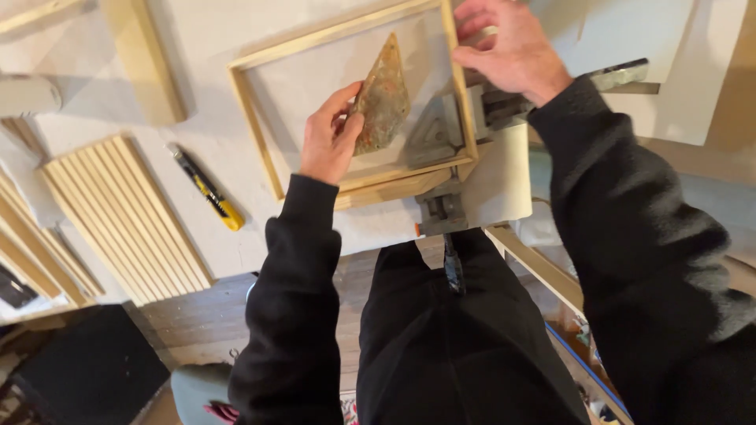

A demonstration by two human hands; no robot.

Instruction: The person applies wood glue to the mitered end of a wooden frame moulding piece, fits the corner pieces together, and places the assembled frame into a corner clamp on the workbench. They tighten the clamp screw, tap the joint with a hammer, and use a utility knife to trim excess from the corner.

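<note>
Nearest the body, a metal corner clamp (442,169) grips one corner of a light wooden frame (253,118), its handle hanging off the counter (197,35) edge. The left hand (331,140) is closed on a triangular, mottled brown-green shard (383,98), pinching its lower edge between thumb and fingers and holding it inside the frame, over the pale sheet within. The shard looks stiff and brittle, perhaps with sharp edges, and light enough for one hand; its broad lower end, where the hand has it, seems the safest place to hold. Farther off, the right hand (508,49) lies on the frame's far right corner, fingers curled over the rail and pressing down. The frame looks stiff yet slender, best held by its rails near the clamped corner.

Left of the frame lies one yellow-and-black knife (206,189), and beyond it a stack of wooden strips (126,212), about ten side by side. One shard, one frame, one clamp.
</note>
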